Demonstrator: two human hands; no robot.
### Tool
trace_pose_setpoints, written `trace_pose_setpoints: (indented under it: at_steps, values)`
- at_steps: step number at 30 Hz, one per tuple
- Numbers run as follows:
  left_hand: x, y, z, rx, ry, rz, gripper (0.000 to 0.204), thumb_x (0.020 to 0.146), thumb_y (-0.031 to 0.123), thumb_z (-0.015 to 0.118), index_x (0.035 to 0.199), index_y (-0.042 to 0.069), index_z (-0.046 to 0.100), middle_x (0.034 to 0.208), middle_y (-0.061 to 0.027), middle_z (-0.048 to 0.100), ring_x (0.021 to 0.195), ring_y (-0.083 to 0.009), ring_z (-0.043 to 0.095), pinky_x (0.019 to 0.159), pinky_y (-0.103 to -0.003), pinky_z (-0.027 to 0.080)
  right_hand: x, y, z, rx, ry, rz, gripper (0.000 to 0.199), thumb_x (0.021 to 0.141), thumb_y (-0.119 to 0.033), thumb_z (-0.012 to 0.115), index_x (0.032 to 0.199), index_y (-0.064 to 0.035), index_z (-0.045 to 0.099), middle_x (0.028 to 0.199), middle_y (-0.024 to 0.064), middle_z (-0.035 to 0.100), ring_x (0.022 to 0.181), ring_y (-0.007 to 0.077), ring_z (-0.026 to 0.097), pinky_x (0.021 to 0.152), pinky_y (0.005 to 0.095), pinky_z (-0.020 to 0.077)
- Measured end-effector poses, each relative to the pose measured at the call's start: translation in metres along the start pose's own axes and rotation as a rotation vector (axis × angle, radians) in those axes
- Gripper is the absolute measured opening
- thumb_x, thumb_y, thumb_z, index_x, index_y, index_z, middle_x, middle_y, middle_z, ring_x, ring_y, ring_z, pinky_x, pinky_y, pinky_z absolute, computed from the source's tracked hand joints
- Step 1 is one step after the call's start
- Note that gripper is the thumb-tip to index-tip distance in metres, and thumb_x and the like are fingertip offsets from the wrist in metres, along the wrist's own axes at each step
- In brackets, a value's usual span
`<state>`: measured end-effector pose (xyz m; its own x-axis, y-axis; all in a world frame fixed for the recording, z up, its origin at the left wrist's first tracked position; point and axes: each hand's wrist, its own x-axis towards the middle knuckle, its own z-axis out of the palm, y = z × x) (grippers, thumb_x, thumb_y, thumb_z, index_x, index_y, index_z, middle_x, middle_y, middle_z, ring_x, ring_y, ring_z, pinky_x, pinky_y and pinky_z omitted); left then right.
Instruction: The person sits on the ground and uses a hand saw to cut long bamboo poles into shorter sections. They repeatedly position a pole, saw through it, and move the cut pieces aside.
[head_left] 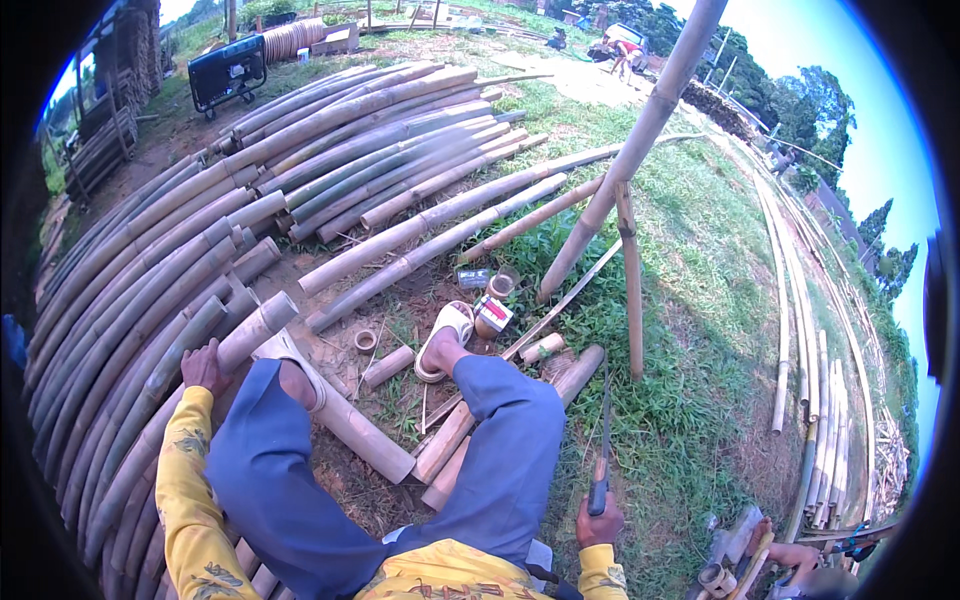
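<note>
Sitting on a stack of long grey-green bamboo poles [150, 290], the person grips a long dark-bladed knife with a wooden handle [601, 470] in the right hand [598, 522], fingers clamped round the handle and the blade pointing up and away over the grass. The left hand [203, 368] rests on the top of a thick pale bamboo pole [235, 345] in the stack, fingers together and curled over its curve; it seems to brace rather than grasp.

Judging by what lies about, some cutting looks already done: several short pale bamboo offcuts [455, 440] lie between and beside the legs, with a thin bamboo ring [365, 340] on the bare earth near the sandalled foot [445, 335]. Most of the long poles appear whole, so much seems left. The blade touches no bamboo right now.

The right forearm, in a yellow patterned sleeve [600, 578], is low beside the right knee, well apart from the left arm, which stretches out to the side. A slanted bamboo prop [640, 140] rises ahead.
</note>
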<state>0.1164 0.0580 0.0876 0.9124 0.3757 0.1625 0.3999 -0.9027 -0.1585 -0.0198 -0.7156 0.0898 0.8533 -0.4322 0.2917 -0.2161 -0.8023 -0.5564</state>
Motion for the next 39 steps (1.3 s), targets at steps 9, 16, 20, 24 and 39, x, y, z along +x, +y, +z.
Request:
trace_pose_setpoints:
  at_steps: [9,16,20,24,39]
  values:
    - [-0.041,-0.005,-0.035,0.045,-0.068,-0.009,0.068,0.060,0.044,0.091,0.111,0.015,0.056,0.093,-0.0096,0.075,0.096,-0.0292,0.073,0.095,-0.045,0.049,-0.053,0.040,0.105,-0.028,-0.375,0.101,0.037,0.080,-0.023,0.077,0.107,-0.0033,0.063,0.092,0.0291,0.070,0.092,0.0531,0.067,0.083,0.0590,0.0513]
    - [-0.062,0.023,-0.020,-0.043,-0.131,0.091,0.057,0.066,0.043,0.084,0.107,0.012,0.058,0.094,-0.0115,0.075,0.095,-0.0305,0.073,0.093,-0.044,0.047,0.073,0.003,0.089,0.198,-0.315,0.088,0.035,0.077,-0.007,0.075,0.110,0.0032,0.070,0.094,0.0157,0.074,0.087,0.0237,0.072,0.083,0.0351,0.0580]
    - [-0.071,0.027,0.020,-0.103,-0.223,0.089,0.057,0.061,0.036,0.082,0.107,0.012,0.059,0.097,-0.0128,0.075,0.101,-0.0313,0.072,0.101,-0.048,0.047,0.141,-0.163,0.082,0.486,-0.220,-0.207,0.026,0.094,0.001,0.063,0.119,0.0016,0.065,0.101,0.0095,0.070,0.092,0.0172,0.068,0.084,0.0316,0.0544]
    - [-0.091,0.056,0.061,-0.085,-0.237,0.164,0.051,0.072,0.041,0.082,0.108,0.012,0.060,0.101,-0.0093,0.077,0.099,-0.0273,0.074,0.093,-0.045,0.047,0.117,-0.285,0.157,0.577,-0.670,-0.550,0.032,0.097,-0.004,0.067,0.128,0.0006,0.062,0.107,0.0074,0.068,0.093,0.0124,0.063,0.084,0.0273,0.0513]
    - [-0.152,0.073,0.081,-0.245,0.073,0.096,0.024,0.095,0.027,0.058,0.115,0.016,0.065,0.096,-0.0074,0.073,0.099,-0.0231,0.071,0.102,-0.048,0.043,-0.014,-0.344,0.357,-0.149,-0.793,-1.510,0.078,0.069,-0.035,0.089,0.137,-0.0159,0.058,0.129,0.0071,0.062,0.126,0.0276,0.056,0.117,0.0554,0.0306]
